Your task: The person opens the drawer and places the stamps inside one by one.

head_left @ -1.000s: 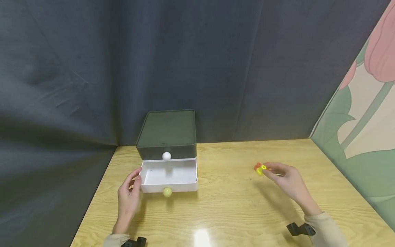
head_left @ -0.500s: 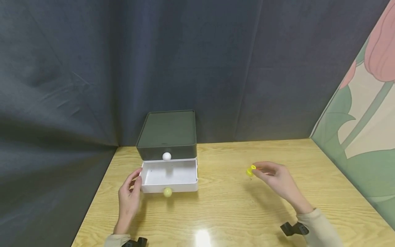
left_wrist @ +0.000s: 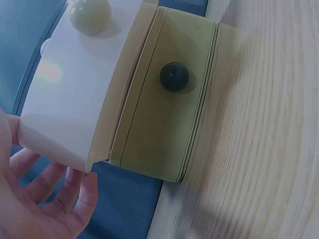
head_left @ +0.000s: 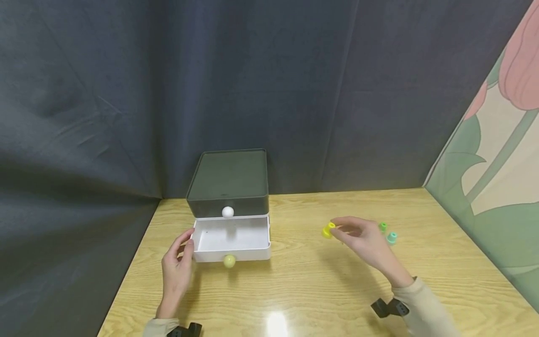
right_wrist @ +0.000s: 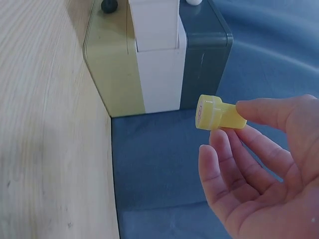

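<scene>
My left hand (head_left: pixel 177 269) holds the left side of a pulled-out white drawer (head_left: pixel 248 255), with fingertips against its side wall in the left wrist view. The drawer bears a pale yellow-green knob (head_left: pixel 229 261), and the visible part of its inside holds nothing. Above the table to the right, my right hand (head_left: pixel 364 243) pinches a small yellow stamp (right_wrist: pixel 220 113) by its narrow handle between thumb and fingers. Its round printed face points left in the right wrist view. Behind that hand, a green stamp (head_left: pixel 382 227) and a teal stamp (head_left: pixel 392 238) stand on the table.
The drawer belongs to a small cabinet (head_left: pixel 227 175) with a dark green top section and a white knob (head_left: pixel 228 212). Its lower olive drawer (left_wrist: pixel 154 124) is pushed in and has a black knob (left_wrist: pixel 174 76). Dark curtains (head_left: pixel 261 93) hang behind the wooden table (head_left: pixel 303 281).
My right hand has moved left with the yellow stamp. Green and teal stamps have come into view behind it; the red-orange pieces seen earlier are now hidden. The left hand and drawer stay put.
</scene>
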A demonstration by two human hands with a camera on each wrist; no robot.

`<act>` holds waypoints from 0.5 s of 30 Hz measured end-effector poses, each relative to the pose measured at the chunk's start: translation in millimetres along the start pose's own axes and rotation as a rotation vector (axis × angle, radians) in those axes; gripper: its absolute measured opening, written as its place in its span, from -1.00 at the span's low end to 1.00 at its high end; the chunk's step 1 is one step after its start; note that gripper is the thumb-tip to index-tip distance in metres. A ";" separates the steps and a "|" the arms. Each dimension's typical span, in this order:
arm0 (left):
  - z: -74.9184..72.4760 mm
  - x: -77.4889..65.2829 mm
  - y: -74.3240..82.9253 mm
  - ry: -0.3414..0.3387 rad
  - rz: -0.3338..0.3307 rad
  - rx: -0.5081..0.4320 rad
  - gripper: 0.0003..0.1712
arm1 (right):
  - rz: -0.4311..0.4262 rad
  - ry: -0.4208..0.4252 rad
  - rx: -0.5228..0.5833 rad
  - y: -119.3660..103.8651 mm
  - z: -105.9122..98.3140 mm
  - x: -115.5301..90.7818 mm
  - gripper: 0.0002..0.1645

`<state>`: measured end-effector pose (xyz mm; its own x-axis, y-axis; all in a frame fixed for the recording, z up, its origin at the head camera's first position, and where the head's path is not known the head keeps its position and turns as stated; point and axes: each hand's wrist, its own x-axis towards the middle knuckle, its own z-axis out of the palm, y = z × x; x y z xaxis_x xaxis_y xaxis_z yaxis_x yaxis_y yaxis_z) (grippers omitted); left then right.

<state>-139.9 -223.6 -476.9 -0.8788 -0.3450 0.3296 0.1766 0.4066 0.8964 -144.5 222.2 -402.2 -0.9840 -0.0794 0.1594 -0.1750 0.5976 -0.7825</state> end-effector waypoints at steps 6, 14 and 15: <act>0.7 0.2 0.3 0.008 0.004 -0.001 -0.65 | -0.019 -0.018 0.029 -11.3 9.0 5.1 -0.61; 0.4 -0.9 1.1 0.005 -0.005 0.003 -0.65 | -0.055 -0.065 0.094 -28.6 24.6 12.9 -0.65; 0.5 -0.9 1.2 0.004 -0.006 0.002 -0.65 | -0.058 -0.069 0.099 -31.3 26.3 13.7 -0.65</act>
<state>-139.1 -222.4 -476.3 -0.8780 -0.3508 0.3258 0.1710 0.4060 0.8977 -153.3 181.4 -391.3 -0.9714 -0.1686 0.1673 -0.2311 0.5092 -0.8290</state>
